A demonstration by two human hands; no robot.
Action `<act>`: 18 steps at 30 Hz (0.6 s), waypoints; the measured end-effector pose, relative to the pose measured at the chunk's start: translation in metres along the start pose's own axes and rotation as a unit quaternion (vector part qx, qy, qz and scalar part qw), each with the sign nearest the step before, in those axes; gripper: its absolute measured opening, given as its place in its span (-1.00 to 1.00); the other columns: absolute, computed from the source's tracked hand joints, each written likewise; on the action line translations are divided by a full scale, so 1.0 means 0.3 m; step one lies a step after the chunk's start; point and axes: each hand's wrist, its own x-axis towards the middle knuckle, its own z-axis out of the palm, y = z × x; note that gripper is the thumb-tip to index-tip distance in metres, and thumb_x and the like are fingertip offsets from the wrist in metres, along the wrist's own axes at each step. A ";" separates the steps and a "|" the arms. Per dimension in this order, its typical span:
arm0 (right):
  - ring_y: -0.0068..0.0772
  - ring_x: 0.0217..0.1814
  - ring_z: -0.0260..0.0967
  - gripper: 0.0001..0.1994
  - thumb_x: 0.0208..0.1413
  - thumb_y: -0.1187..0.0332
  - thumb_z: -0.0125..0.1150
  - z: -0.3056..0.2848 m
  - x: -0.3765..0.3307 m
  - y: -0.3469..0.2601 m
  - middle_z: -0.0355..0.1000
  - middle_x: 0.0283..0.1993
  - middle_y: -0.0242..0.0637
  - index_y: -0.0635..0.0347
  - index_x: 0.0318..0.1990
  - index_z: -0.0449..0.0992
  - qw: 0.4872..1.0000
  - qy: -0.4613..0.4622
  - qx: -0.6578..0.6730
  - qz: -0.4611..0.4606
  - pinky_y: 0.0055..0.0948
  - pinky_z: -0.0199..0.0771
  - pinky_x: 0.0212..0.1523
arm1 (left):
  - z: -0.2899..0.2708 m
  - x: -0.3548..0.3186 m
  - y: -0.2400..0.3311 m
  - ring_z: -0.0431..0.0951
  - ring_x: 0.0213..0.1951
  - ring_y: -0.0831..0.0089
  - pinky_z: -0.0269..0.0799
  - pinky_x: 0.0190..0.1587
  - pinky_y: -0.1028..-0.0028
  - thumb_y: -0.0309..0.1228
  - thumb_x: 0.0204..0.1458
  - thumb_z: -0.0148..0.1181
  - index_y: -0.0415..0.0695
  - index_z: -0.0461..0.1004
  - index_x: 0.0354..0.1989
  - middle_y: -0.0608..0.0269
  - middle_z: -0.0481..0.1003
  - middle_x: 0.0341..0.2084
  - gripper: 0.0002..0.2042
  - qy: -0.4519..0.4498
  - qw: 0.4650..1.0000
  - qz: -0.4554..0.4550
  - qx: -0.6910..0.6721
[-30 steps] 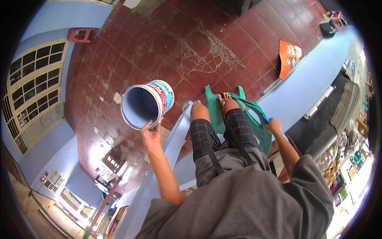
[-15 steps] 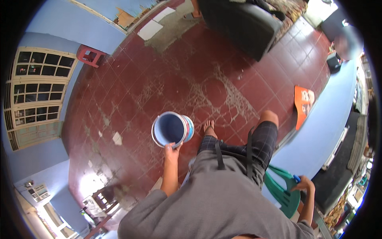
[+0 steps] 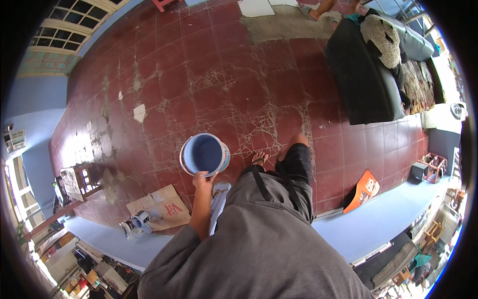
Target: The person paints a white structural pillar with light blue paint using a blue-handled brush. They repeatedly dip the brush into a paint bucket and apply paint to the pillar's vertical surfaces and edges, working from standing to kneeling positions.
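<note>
My left hand [image 3: 202,180] grips the near rim of a white plastic bucket [image 3: 226,158], with its fingers closed over the edge. The bucket is held out in front of me, left of my bare foot, its mouth facing up and its inside blue. A colored label shows on its right side. Whether anything lies at the bottom is not clear. My right hand is out of view, hidden past my grey shirt.
Beneath me are cracked red floor tiles [image 3: 214,102]. Left lie a cardboard sheet [image 3: 172,199] and a paint-smeared container [image 3: 141,218]. A black sofa [image 3: 361,79] stands far right; an orange board [image 3: 362,190] leans by a low blue wall [image 3: 363,224]. Another person's feet [image 3: 314,12] show at the top.
My view has turned and my body has moved away from the green chair. My right hand, earlier holding something blue beside that chair, has left view. My left hand keeps its hold on the bucket.
</note>
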 end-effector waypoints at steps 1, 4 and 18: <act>-0.06 0.23 0.44 -0.08 -0.42 0.05 0.55 -0.016 0.022 0.055 0.49 0.17 -0.07 0.04 0.28 0.42 1.000 0.009 0.012 -0.001 -0.19 0.49 0.19 | -0.009 0.053 0.004 0.53 -0.10 -0.16 0.69 -0.18 -0.23 -0.75 -0.20 0.08 -0.46 0.39 -0.18 -0.17 0.41 -0.14 -0.68 0.032 0.999 -0.019 -0.004; -0.07 0.18 0.48 -0.04 -0.50 0.08 0.55 -0.169 -0.085 -0.169 0.51 0.15 -0.11 0.04 0.28 0.42 0.998 0.036 -0.058 -0.002 -0.21 0.52 0.18 | -0.168 0.338 -0.015 0.56 -0.19 -0.10 0.68 -0.13 -0.18 -0.70 -0.16 0.21 -0.45 0.47 -0.35 -0.16 0.47 -0.17 -0.84 -0.113 0.875 0.318 0.347; -0.09 -0.12 0.59 -0.38 -0.35 0.33 0.35 -1.081 -0.195 -0.824 0.62 -0.21 -0.22 -0.18 0.07 0.57 0.956 0.121 -0.262 -0.042 -0.17 0.58 -0.14 | 0.471 0.396 0.202 0.43 0.09 -0.36 0.68 -0.01 0.11 -0.67 0.04 -0.02 -0.61 0.26 0.10 -0.36 0.37 0.09 -0.58 -0.132 0.989 -0.020 0.067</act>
